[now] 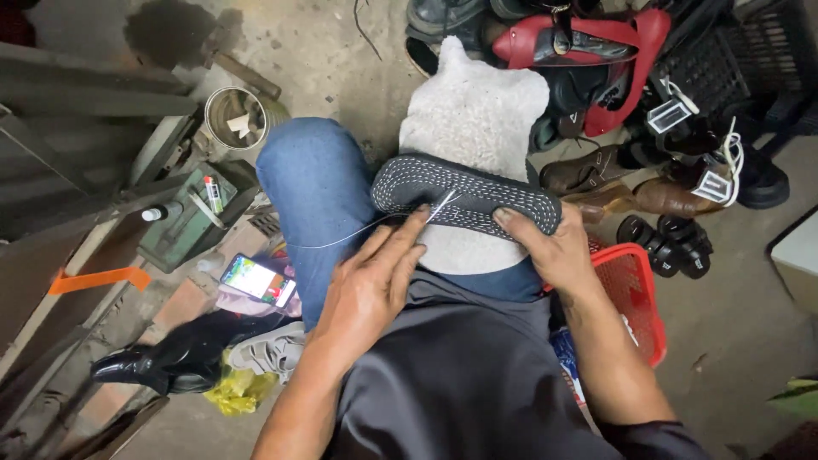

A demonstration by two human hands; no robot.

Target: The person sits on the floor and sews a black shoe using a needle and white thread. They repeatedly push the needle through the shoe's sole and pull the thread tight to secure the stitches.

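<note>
Sole stitching on the lap: dark sole with white stitch rows lies across the blue-jeaned knee, on a grey fleecy cloth.

Left hand has fingers pinched narrow on a thin needle at the sole's near edge; white thread trails left over the knee. Right hand clamps the sole's right end, thumb on top. Long axis runs left-right, slightly down to the right; stitched face up, which end is the toe I can't tell. Looks light, rubbery, flexible rather than stiff, so likely bends if held by one end only; best grip is at the rim near the stitch point. Needle is sharp, thread snags easily. Phone, red basket, shoe pile around.
</note>
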